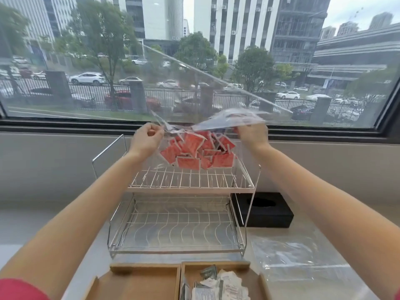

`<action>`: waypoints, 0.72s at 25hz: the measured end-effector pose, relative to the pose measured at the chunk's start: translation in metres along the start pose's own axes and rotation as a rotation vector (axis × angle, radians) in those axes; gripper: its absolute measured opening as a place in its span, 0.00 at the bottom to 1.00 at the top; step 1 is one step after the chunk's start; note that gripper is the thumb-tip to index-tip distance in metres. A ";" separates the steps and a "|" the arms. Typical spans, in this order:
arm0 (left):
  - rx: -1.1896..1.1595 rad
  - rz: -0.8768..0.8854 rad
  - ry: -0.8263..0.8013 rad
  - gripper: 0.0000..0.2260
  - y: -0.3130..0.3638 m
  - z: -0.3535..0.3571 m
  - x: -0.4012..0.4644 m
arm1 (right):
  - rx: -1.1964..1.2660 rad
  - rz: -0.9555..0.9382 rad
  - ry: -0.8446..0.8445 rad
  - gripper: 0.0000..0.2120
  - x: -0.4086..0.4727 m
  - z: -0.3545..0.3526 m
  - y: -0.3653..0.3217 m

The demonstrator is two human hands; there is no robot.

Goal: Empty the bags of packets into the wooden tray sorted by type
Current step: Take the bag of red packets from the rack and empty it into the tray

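I hold a clear plastic bag (227, 120) up at arm's length above the wire rack, one hand at each side of its top. My left hand (147, 139) pinches the left edge. My right hand (252, 133) grips the right edge. Several red packets (194, 152) hang bunched in the bottom of the bag. At the bottom of the view lies the wooden tray (180, 278) with two compartments. Its left compartment (140, 284) shows bare wood. The right compartment holds white and grey packets (216, 284).
A two-tier wire dish rack (179, 224) stands on the counter between the tray and the window. A black tissue box (264, 210) sits to its right. An empty clear bag (298, 260) lies flat on the counter right of the tray.
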State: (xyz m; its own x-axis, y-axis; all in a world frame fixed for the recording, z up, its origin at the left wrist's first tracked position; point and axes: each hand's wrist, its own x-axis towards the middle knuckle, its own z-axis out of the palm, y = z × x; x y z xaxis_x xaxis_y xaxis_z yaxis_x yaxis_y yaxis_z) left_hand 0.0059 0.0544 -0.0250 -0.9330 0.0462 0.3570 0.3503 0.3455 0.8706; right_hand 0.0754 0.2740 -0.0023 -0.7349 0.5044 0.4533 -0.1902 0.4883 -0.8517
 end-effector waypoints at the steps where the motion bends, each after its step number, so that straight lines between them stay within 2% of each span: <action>1: -0.055 0.007 0.016 0.03 0.008 -0.007 -0.006 | 0.067 -0.024 0.007 0.10 -0.006 -0.006 -0.014; 4: -0.193 0.031 0.045 0.06 0.025 -0.027 -0.035 | 0.151 -0.088 -0.048 0.04 -0.038 -0.019 -0.044; 7: -0.285 0.055 0.058 0.07 0.021 -0.041 -0.080 | 0.061 -0.092 -0.091 0.08 -0.080 -0.024 -0.041; 11: -0.261 -0.005 0.053 0.09 -0.025 -0.047 -0.146 | 0.042 0.099 -0.161 0.12 -0.152 -0.016 -0.002; 16: -0.257 -0.232 0.075 0.11 -0.095 -0.037 -0.223 | 0.143 0.366 -0.347 0.11 -0.233 -0.001 0.056; 18: -0.237 -0.342 0.034 0.08 -0.118 -0.032 -0.246 | 0.156 0.447 -0.378 0.11 -0.255 0.003 0.075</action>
State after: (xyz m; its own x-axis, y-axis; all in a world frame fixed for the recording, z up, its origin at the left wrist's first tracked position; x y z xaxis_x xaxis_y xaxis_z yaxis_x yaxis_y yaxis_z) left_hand 0.1965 -0.0280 -0.2045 -0.9970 -0.0662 0.0412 0.0338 0.1102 0.9933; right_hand 0.2463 0.1804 -0.1826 -0.9406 0.3346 -0.0574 0.1177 0.1628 -0.9796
